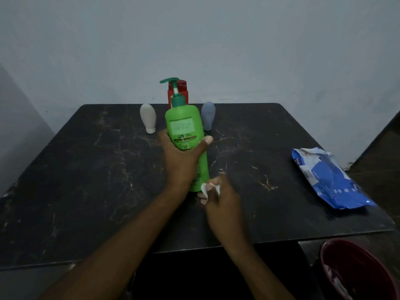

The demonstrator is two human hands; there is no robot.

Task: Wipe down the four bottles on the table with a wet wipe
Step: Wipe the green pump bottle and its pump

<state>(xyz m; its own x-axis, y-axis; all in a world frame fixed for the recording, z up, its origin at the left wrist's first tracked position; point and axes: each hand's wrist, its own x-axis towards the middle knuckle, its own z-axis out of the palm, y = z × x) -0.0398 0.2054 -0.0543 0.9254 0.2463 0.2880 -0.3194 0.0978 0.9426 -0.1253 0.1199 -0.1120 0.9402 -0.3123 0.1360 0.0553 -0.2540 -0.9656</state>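
Head view: left hand (181, 161) grips the green bottle (184, 124) mid-body over the bench (86, 169), pump toward twelve o'clock, right hand (223, 200) pinching the wipe (204, 188) at its six o'clock base.

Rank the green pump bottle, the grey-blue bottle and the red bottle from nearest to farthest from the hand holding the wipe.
1. Green pump bottle: front centre, its base beside the right hand and its wipe.
2. Grey-blue bottle: farther back, right of the green one.
3. Red bottle: at the far edge, behind the green one.
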